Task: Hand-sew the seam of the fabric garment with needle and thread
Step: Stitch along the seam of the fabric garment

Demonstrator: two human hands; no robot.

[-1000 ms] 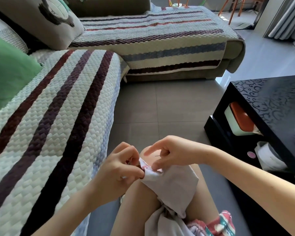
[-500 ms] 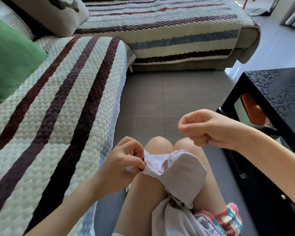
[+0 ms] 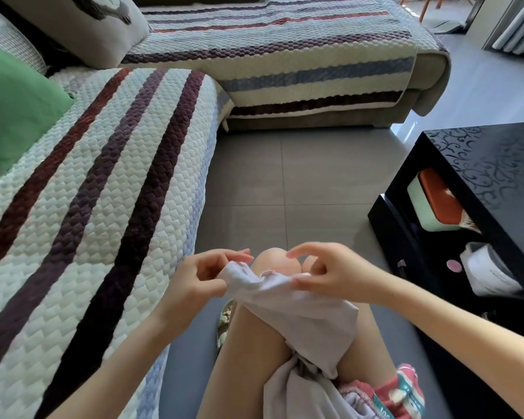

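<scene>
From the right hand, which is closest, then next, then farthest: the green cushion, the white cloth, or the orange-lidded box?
1. The white cloth: on the knees, touching the right hand.
2. The orange-lidded box: to the right, under the black table.
3. The green cushion: far left, on the sofa.

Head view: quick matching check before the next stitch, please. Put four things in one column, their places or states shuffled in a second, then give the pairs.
1 left hand
2 right hand
3 green cushion
4 orange-lidded box

A in the open space under the black table top
B pinches the garment edge on the sofa side
C lies on the sofa, far left
D holds the garment edge on the table side

Pairs: 1-B, 2-D, 3-C, 4-A
</scene>
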